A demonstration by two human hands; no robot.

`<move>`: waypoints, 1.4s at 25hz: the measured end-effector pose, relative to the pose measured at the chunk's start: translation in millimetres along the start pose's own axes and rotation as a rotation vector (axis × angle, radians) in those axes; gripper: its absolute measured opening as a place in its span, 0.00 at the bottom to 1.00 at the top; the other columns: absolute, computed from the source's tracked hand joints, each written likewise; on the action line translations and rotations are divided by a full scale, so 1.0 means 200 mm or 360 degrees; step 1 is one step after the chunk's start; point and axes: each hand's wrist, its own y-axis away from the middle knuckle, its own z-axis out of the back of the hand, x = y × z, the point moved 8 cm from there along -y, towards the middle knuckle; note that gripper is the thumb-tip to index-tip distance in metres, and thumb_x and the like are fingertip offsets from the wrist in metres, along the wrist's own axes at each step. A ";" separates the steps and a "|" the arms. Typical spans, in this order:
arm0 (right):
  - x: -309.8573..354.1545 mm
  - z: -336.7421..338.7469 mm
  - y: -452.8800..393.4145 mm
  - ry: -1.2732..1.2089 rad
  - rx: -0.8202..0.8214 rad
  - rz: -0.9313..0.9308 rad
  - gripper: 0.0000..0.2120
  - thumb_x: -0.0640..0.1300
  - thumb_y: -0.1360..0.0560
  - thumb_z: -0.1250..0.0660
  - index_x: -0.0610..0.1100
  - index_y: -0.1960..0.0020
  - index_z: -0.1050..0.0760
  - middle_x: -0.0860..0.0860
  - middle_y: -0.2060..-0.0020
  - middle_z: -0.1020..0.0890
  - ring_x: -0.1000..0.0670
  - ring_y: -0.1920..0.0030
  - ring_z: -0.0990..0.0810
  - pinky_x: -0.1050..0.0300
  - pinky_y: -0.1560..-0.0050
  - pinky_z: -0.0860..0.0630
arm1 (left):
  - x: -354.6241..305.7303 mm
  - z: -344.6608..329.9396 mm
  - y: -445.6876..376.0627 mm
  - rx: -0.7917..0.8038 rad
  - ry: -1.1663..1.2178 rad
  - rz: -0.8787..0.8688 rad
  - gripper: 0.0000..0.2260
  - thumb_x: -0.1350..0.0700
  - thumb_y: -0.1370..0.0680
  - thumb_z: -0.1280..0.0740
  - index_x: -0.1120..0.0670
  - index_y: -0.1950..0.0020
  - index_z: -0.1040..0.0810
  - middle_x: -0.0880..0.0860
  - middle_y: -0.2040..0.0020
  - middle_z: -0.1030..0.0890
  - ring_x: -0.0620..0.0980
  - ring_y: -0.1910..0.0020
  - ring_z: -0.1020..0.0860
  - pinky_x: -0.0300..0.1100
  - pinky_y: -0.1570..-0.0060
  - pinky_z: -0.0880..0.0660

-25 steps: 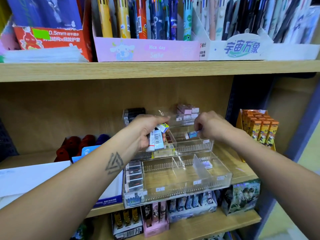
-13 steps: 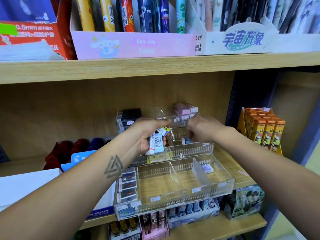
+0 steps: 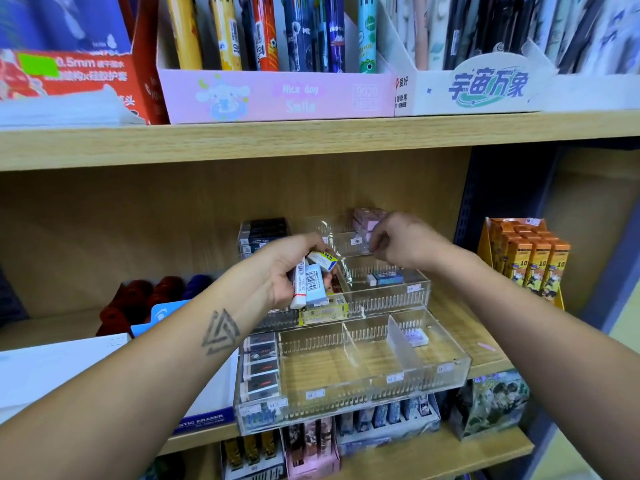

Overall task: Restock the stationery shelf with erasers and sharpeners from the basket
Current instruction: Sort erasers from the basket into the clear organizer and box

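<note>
Head view: left hand (image 3: 291, 268) grips several erasers (image 3: 311, 278) above the acrylic tray (image 3: 388, 299); right hand (image 3: 398, 242), fingers curled, whether pinching anything cannot be told.

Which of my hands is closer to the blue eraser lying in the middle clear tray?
Right. Your right hand hovers just above and behind the blue eraser. Your left hand is off to its left, holding a bunch of erasers.
</note>
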 end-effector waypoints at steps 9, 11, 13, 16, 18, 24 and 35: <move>0.27 -0.09 0.24 -0.1352 0.0190 0.0201 0.18 0.31 0.29 0.25 0.37 0.41 0.21 0.43 0.55 0.15 0.52 0.60 0.19 0.63 0.55 0.21 | -0.01 0.04 0.09 0.0078 -0.0039 -0.0231 0.02 0.62 0.21 0.33 0.57 0.52 0.24 0.58 0.63 0.21 0.49 0.77 0.26 0.38 0.77 0.26; 0.29 -0.08 0.24 -0.1117 0.0067 0.0246 0.17 0.36 0.31 0.22 0.40 0.44 0.20 0.45 0.61 0.16 0.53 0.63 0.21 0.64 0.58 0.24 | -0.01 0.05 0.10 0.0080 -0.0032 -0.0243 0.04 0.61 0.22 0.31 0.57 0.48 0.24 0.58 0.64 0.22 0.50 0.76 0.26 0.39 0.77 0.25; 0.29 -0.07 0.23 -0.1001 -0.0034 0.0219 0.14 0.38 0.31 0.21 0.45 0.47 0.19 0.46 0.63 0.17 0.53 0.65 0.22 0.61 0.60 0.25 | 0.01 0.07 0.11 0.0087 -0.0027 -0.0196 0.08 0.59 0.22 0.31 0.58 0.43 0.22 0.59 0.62 0.21 0.50 0.77 0.27 0.38 0.77 0.26; 0.21 -0.01 0.20 -0.0617 -0.0185 0.0167 0.12 0.42 0.29 0.23 0.47 0.46 0.17 0.48 0.60 0.16 0.54 0.64 0.20 0.59 0.58 0.23 | 0.01 0.08 0.13 0.0056 -0.0028 -0.0136 0.07 0.59 0.20 0.34 0.61 0.46 0.21 0.59 0.61 0.19 0.48 0.78 0.27 0.36 0.79 0.27; 0.12 0.05 0.17 -0.0161 -0.0243 0.0153 0.12 0.45 0.29 0.24 0.48 0.46 0.16 0.49 0.56 0.15 0.53 0.58 0.17 0.59 0.53 0.22 | -0.01 0.10 0.13 -0.0001 -0.0006 -0.0127 0.05 0.60 0.19 0.35 0.61 0.52 0.22 0.60 0.62 0.19 0.49 0.77 0.27 0.37 0.78 0.26; 0.08 -0.15 0.03 0.0309 0.0270 0.0230 0.08 0.41 0.26 0.26 0.43 0.48 0.16 0.52 0.54 0.15 0.57 0.59 0.21 0.73 0.64 0.30 | -0.01 0.09 0.07 -0.0066 -0.0051 -0.0121 0.02 0.63 0.21 0.35 0.61 0.49 0.24 0.61 0.63 0.20 0.50 0.78 0.26 0.38 0.78 0.26; 0.08 -0.24 -0.05 0.0529 0.0213 0.0227 0.03 0.41 0.28 0.27 0.47 0.55 0.17 0.50 0.56 0.16 0.49 0.57 0.18 0.54 0.54 0.19 | -0.02 0.06 0.04 -0.0029 -0.0071 -0.0125 0.07 0.64 0.22 0.35 0.61 0.44 0.26 0.61 0.65 0.20 0.51 0.78 0.26 0.38 0.78 0.26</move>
